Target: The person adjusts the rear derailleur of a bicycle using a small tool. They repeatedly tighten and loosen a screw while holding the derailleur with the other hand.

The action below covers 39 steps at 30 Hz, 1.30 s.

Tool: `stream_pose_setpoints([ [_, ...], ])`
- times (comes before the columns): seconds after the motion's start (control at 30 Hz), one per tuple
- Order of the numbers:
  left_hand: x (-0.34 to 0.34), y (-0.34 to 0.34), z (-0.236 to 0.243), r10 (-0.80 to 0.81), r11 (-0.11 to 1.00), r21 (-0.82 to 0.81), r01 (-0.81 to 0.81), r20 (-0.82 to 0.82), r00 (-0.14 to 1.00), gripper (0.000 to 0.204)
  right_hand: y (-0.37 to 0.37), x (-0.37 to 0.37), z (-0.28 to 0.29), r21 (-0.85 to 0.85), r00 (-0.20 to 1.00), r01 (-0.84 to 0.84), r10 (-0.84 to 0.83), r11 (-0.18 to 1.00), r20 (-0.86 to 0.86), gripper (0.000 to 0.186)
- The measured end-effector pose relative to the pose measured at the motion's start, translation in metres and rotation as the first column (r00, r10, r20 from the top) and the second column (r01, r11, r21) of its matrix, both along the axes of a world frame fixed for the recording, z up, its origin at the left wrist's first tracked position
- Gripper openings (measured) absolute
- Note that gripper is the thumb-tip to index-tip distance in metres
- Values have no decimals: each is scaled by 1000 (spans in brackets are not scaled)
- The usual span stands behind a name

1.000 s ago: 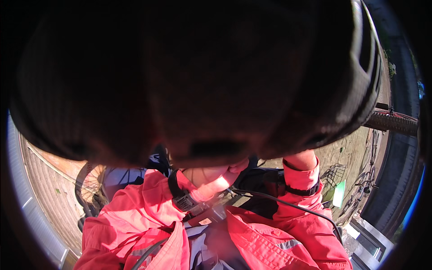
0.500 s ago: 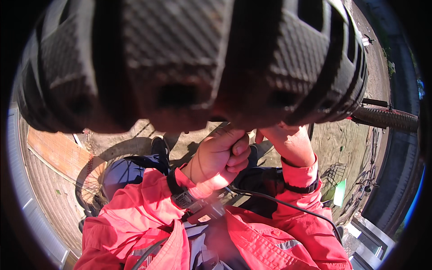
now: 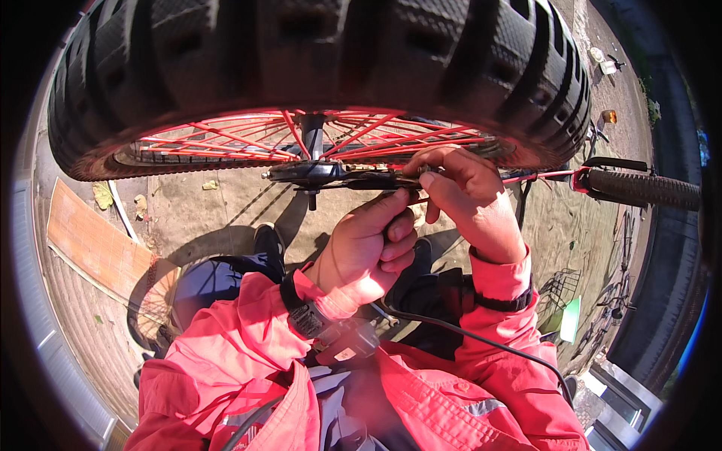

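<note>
A bicycle wheel with a thick, black, knobbly tyre (image 3: 331, 68) stands across the top of the view. Below its rim show red spokes (image 3: 361, 131) and a black hub brake (image 3: 304, 174) with a dark arm reaching right. At that arm's right end, my right hand (image 3: 477, 199) pinches a small metal part (image 3: 430, 171) between thumb and fingers. My left hand (image 3: 368, 244) is curled just below, its thumb tip close under the arm; whatever its fingers hold is hidden. Both wrists come out of red sleeves with dark bands.
A second, thinner tyre (image 3: 647, 188) juts in at the right. A brown board (image 3: 98, 240) lies on the ground at the left. A wire basket (image 3: 560, 289) and a green-white sheet (image 3: 570, 322) are at the right. A black cable (image 3: 481, 342) crosses my front.
The tyre now sits higher in view, uncovering the spokes, hub brake and right fingers that it hid before. My left hand stays curled in nearly the same place.
</note>
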<state>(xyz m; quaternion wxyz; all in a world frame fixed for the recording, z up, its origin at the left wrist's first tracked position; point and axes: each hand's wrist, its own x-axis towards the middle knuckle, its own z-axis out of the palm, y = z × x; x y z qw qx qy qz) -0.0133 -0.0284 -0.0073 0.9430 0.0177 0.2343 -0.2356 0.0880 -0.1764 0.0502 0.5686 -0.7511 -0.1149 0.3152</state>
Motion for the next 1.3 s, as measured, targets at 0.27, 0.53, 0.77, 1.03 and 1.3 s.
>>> stream_pose_setpoints([
  [0.27, 1, 1, 0, 14, 999, -39, -14, -8, 1000, 19, -1, -1, -2, -4, 1000, -6, 6, 1000, 11, 18],
  [0.53, -1, 1, 1, -5, 999, -46, 6, 1, 1000, 18, -2, -1, -4, 39, 1000, 5, -4, 999, -4, 18],
  [0.77, 0, -1, -1, -3, 1000, 22, 3, 14, 1000, 21, -2, -2, -7, 48, 999, 31, -30, 998, -24, 18],
  [1.03, 1, -1, -1, -4, 997, -77, 6, 30, 1000, 21, -3, 0, -5, 25, 1000, -2, 3, 1000, -7, 19],
  [1.3, -2, -1, -3, 7, 998, -64, -4, 45, 999, 22, -3, 0, -5, 23, 1000, -2, 2, 1000, -19, 19],
])
